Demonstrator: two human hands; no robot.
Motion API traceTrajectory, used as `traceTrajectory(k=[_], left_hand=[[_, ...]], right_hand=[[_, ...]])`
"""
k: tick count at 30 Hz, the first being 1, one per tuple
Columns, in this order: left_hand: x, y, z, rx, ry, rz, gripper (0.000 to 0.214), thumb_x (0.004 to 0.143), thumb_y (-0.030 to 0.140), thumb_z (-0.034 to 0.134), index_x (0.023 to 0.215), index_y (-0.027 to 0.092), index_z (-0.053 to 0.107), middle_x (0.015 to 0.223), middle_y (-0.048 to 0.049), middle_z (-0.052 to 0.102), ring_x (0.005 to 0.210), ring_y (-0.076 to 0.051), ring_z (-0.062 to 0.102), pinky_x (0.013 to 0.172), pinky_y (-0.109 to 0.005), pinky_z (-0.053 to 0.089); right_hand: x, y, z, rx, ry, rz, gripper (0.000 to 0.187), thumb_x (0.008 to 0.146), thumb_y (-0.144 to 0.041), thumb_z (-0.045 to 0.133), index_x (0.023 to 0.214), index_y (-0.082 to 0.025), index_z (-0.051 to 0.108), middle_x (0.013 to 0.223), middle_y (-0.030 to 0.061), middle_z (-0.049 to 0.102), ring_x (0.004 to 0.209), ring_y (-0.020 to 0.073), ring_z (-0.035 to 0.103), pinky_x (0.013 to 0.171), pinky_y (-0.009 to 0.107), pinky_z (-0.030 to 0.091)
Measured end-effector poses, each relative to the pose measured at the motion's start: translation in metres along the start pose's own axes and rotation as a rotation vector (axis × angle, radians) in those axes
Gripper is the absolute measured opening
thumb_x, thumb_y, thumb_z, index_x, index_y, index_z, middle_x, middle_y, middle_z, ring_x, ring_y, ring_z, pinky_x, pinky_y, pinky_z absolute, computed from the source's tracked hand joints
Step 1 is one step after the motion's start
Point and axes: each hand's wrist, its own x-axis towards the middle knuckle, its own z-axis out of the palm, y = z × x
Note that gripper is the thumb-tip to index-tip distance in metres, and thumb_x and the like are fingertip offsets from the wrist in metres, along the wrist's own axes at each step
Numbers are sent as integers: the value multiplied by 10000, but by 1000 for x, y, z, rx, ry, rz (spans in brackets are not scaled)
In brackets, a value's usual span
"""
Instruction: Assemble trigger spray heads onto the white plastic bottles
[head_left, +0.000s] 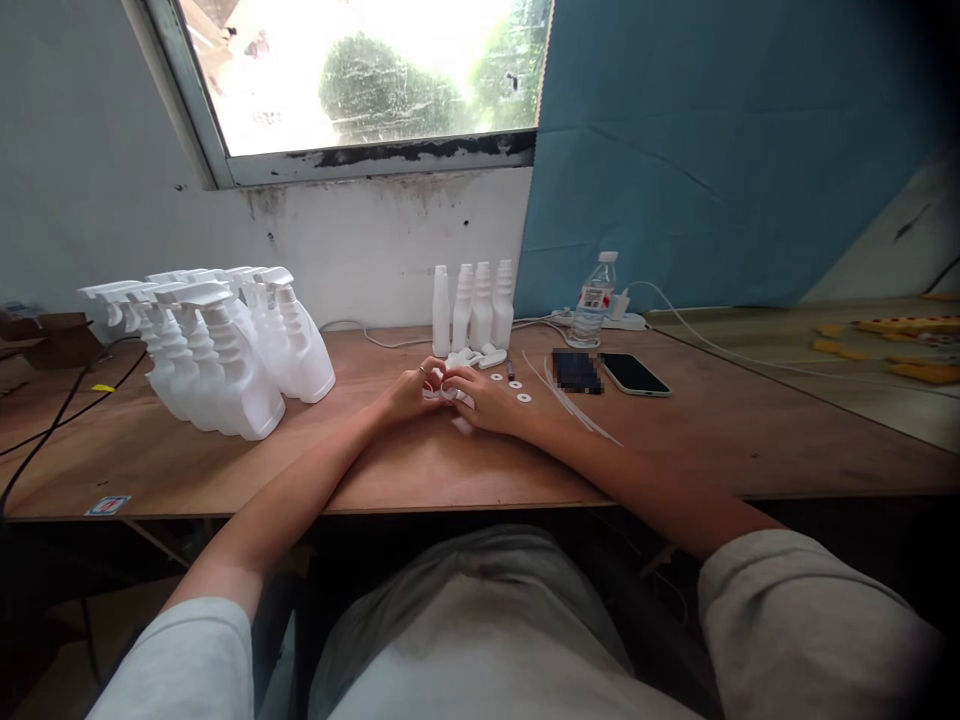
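Observation:
My left hand (409,397) and my right hand (487,402) meet over the middle of the table, fingers curled and closed. Between the fingertips of both is a small white plastic part (448,393), largely covered by the fingers, so its exact shape is hidden. Just beyond the hands lies a small heap of loose white plastic pieces (491,357), resembling sprayer heads. Right of my right hand are several flat white washers (523,398) and a small dark pen-like item (511,370). Thin clear tubes (574,405) lie farther right.
Several white spray bottles (247,375) with trigger heads stand at the left. White bottles without triggers (482,310) stand behind the heap. At the right are a phone (636,375), a pixelated dark rectangle (577,371), a water bottle (592,305) and a white power strip (628,322).

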Motion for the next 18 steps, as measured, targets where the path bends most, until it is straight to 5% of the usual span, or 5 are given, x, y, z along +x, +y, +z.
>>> traceTrajectory(k=[4, 8, 13, 18], left_hand=[[1, -5, 0, 1, -2, -42, 463, 738, 388, 683, 1106, 210, 465, 774, 28, 595, 699, -109, 568, 692, -234, 483], [1, -1, -2, 82, -57, -38, 354, 788, 354, 607, 1106, 209, 555, 934, -19, 602, 762, -113, 559, 714, -229, 472], [4, 9, -3, 130, -88, -24, 302, 778, 303, 592, 1054, 180, 588, 988, -41, 599, 773, -119, 543, 736, -235, 464], [7, 10, -1, 120, -61, -20, 252, 736, 272, 616, 963, 162, 617, 947, -43, 604, 735, -111, 527, 708, -226, 463]], right_hand=[[2, 14, -7, 79, 64, 110, 223, 849, -191, 514, 1042, -171, 624, 1129, 103, 610, 1018, 196, 599, 905, 346, 483], [2, 38, -32, -139, 123, 540, 235, 833, -200, 489, 959, -143, 679, 880, 76, 705, 758, 165, 636, 699, 247, 476], [-16, 68, -74, -565, -212, 988, 201, 767, -236, 571, 805, -119, 730, 896, 158, 723, 858, 254, 671, 673, 256, 450], [-34, 82, -93, -605, -386, 1195, 244, 720, -248, 659, 898, -89, 713, 953, 204, 701, 913, 303, 676, 692, 292, 489]])
